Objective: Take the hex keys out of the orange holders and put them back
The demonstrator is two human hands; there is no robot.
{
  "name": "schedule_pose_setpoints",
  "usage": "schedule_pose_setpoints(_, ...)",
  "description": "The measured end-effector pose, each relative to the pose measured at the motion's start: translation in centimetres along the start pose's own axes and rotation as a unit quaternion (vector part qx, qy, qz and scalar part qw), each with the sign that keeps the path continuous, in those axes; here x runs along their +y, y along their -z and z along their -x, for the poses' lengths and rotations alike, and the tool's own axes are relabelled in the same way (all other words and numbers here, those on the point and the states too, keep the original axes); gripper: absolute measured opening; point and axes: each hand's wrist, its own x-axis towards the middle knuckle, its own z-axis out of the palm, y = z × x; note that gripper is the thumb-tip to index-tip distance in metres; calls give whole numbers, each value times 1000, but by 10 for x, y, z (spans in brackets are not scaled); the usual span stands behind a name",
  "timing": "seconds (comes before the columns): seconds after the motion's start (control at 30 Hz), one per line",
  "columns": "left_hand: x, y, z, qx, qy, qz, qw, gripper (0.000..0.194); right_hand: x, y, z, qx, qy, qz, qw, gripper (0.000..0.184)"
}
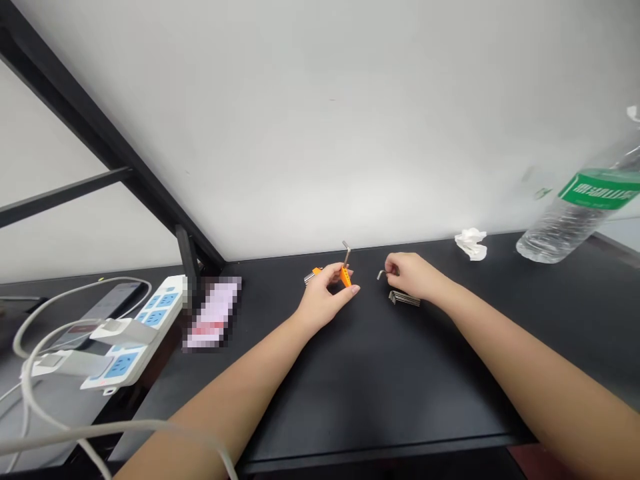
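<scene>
**Bent hex key (381, 274) in hand beside orange holder (345, 276)**

Fingers: the right hand (407, 275) pinches the bent hex key between thumb and fingertips, short end poking out toward the holder. The left hand (323, 297) grips the orange holder between thumb and fingers, above the table (375, 387).

Step, as judged: handling one key singly while the other hand steadies the holder. Next move seems to call for a firm pinch on the thin shank and an unmoving holder.

Materials: holder bright orange, plastic-looking, with a row of dark marks; an L-shaped key (347, 256) stands out of its top. Right of the holder, below the right hand, loose keys (406, 299) lie side by side, grey metal. Left of it, more keys (310, 277) show beside orange; cannot tell whether that is the same holder.

Farther right of the holder: crumpled white tissue (471, 244), then a clear ribbed bottle (560, 230). Far left: glossy-white power strip (173, 293). Table matte black.
</scene>
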Motion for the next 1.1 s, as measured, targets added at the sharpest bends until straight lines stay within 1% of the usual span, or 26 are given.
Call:
schedule_pose_setpoints(0.03,0,0,0,2,-5,-10,1000,46,-2,-1,1,29,14,-79,996,11)
schedule_pose_setpoints(0.07,-1,0,0,3,-13,-21,1000,46,-5,-3,1,53,26,-168,984,19)
schedule_pose_setpoints(0.13,0,0,1,3,-27,-56,998,46,-15,-6,5,83,42,-335,937,33)
schedule_pose_setpoints(0.17,0,-1,2,1,-32,-77,997,47,-21,-8,7,95,46,-395,913,36)
schedule_pose_setpoints(0.2,0,-1,3,-2,-35,-96,995,48,-27,-10,10,106,46,-434,893,36)
schedule_pose_setpoints(0.23,1,-1,4,-5,-37,-112,993,49,-33,-11,13,119,46,-455,882,35)
schedule_pose_setpoints(0.27,1,-1,5,-8,-37,-123,992,50,-38,-12,15,132,46,-462,876,33)
schedule_pose_setpoints(0.37,3,-1,6,-12,-37,-135,990,51,-47,-15,20,156,45,-453,877,27)
schedule_pose_setpoints(0.47,7,-1,7,-29,-49,-141,988,46,-47,-19,19,167,46,-446,878,25)
schedule_pose_setpoints(0.57,11,-1,8,-45,-64,-156,985,41,-45,-23,18,158,52,-438,883,24)
schedule_pose_setpoints(0.7,14,-1,8,-50,-61,-175,981,41,-47,-23,20,148,52,-424,892,22)
schedule_pose_setpoints(0.83,15,-2,8,-45,-64,-194,978,42,-50,-21,21,139,31,-426,894,25)
schedule_pose_setpoints(1.0,16,-2,8,-42,-64,-208,975,41,-50,-20,20,116,9,-453,884,30)
schedule_pose_setpoints(1.1,16,-2,8,-48,-77,-215,972,41,-50,-18,20,104,2,-433,896,30)
